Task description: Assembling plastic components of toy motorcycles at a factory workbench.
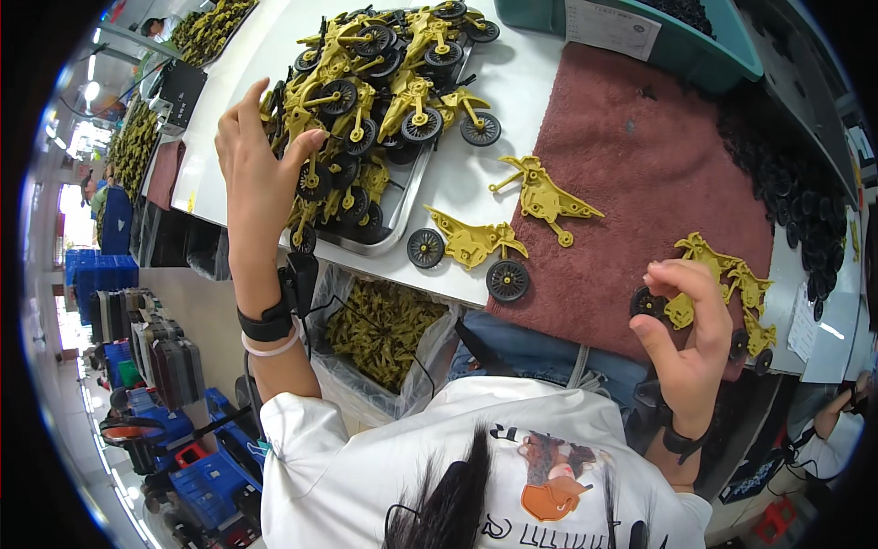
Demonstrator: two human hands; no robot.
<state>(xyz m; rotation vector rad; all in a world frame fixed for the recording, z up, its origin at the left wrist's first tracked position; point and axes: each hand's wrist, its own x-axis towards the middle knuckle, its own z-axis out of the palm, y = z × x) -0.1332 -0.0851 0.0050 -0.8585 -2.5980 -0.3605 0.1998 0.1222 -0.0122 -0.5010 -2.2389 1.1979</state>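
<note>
Free way: over middle of red cloth (640, 183) | Blocking left: 2 yellow motorbike bodies (549, 201), then heaped tray (395, 236) | Far side: teal bin (706, 62) | Right: black parts heap (805, 215)

Mustard-yellow toy motorcycles (407, 105) with black spoked wheels (422, 124) fill a silver tray (397, 232) beside the left hand (256, 165). Between the hands, one motorcycle frame (547, 194) is all yellow, while the white tabletop (512, 87) meets a maroon cloth (631, 192) that reaches the right hand (688, 343). Beyond that hand stands a teal bin (709, 59); to its right, the pile of loose wheels (812, 215) is black. Nearer than both hands, a white T-shirt (384, 457) bears black lettering and an orange-and-brown picture (553, 480). Each wrist has a black band, the left a white one too.
</note>
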